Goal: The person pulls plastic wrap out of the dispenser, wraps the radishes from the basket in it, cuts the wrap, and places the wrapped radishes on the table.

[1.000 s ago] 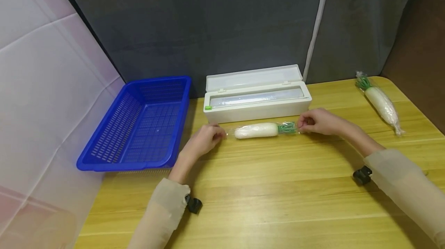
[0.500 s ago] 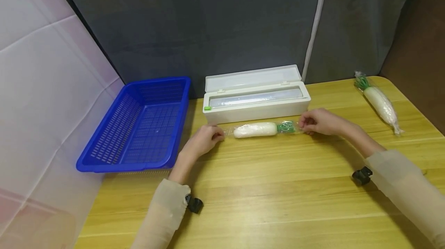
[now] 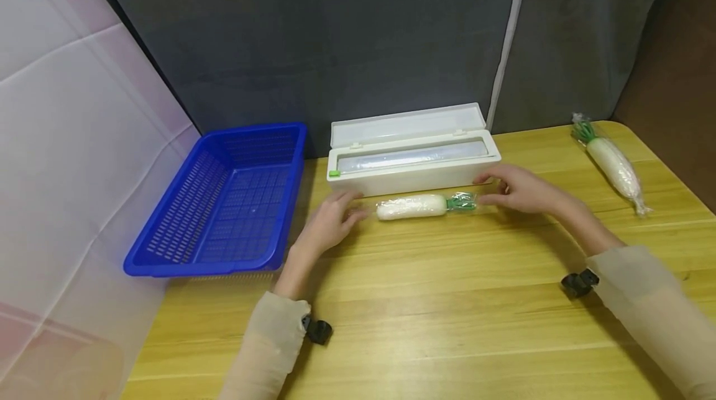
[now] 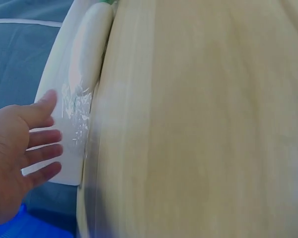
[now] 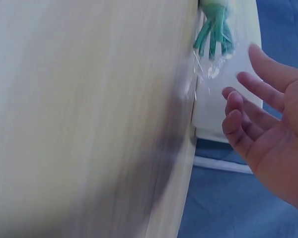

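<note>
A white radish [image 3: 412, 207] with green stalks [image 3: 461, 202], wrapped in clear plastic film, lies on the table before the white cling film box [image 3: 414, 182]. My left hand [image 3: 326, 221] is beside the film's left end, its fingers and thumb spread in the left wrist view. Beyond the stalks, at the other end, is my right hand [image 3: 519, 190]. In the right wrist view its thumb and fingers are apart, the fingers loosely bent around nothing. Film sticks out loosely past the radish's tip [image 4: 84, 74] in the left wrist view.
The box's lid [image 3: 408, 127] is raised, and a roll of film [image 3: 414, 157] shows inside. A blue plastic basket [image 3: 204, 268] stands at the left. On the far right of the wooden table [image 3: 436, 319] lies another wrapped radish [image 3: 614, 165].
Both hands pinched the film's ends earlier; now their fingers have parted and let go. The radish has stayed in nearly the same place.
</note>
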A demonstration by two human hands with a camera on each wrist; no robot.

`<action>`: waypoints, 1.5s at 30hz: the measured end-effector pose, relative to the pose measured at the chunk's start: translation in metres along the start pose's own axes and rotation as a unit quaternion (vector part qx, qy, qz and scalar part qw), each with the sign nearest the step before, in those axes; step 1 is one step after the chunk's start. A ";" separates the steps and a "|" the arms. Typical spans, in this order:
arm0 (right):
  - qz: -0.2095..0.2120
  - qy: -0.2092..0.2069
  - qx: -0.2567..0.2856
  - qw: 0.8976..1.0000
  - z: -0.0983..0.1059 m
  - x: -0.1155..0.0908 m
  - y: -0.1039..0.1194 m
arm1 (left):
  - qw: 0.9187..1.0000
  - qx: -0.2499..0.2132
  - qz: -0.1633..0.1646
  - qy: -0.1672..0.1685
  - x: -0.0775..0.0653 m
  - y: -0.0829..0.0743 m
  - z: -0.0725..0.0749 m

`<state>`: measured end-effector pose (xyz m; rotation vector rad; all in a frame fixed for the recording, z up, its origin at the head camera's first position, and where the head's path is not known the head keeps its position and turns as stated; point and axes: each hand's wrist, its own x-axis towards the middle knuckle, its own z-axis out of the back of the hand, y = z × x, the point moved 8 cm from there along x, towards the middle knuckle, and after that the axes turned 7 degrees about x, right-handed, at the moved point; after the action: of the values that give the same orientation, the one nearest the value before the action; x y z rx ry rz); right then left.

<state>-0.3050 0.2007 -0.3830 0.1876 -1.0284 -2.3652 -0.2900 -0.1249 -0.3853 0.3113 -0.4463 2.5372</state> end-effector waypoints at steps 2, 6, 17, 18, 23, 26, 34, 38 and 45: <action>0.002 0.012 0.004 1.000 -0.006 0.003 0.000 | 1.000 -0.005 -0.004 0.018 0.002 -0.001 -0.005; -0.009 0.030 0.005 0.999 -0.017 0.008 -0.001 | 0.999 -0.007 -0.002 0.040 0.005 0.000 -0.012; -0.027 0.037 -0.007 0.999 -0.026 0.016 -0.001 | 0.999 -0.001 -0.007 0.050 0.013 -0.003 -0.018; -0.030 0.038 -0.010 0.999 -0.026 0.016 -0.002 | 0.999 0.001 -0.009 0.047 0.014 -0.004 -0.018; -0.044 0.049 -0.026 0.997 -0.028 0.018 -0.004 | 0.998 0.016 -0.015 0.058 0.016 -0.005 -0.020; -0.047 0.058 -0.022 0.997 -0.028 0.018 -0.004 | 0.998 0.020 -0.015 0.066 0.017 -0.005 -0.021; -0.018 0.044 -0.029 0.998 -0.025 0.014 0.007 | 0.998 0.000 -0.009 0.065 0.016 -0.009 -0.014; 0.014 0.016 -0.040 0.999 -0.019 0.014 0.024 | 0.998 0.004 0.008 0.063 0.015 -0.010 -0.009; 0.006 -0.024 -0.015 1.000 0.002 0.011 0.045 | 0.998 -0.012 0.023 0.061 0.016 -0.017 0.003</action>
<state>-0.2957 0.1710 -0.3493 0.1137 -1.0126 -2.3842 -0.2937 -0.1045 -0.3736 0.1385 -0.4424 2.5763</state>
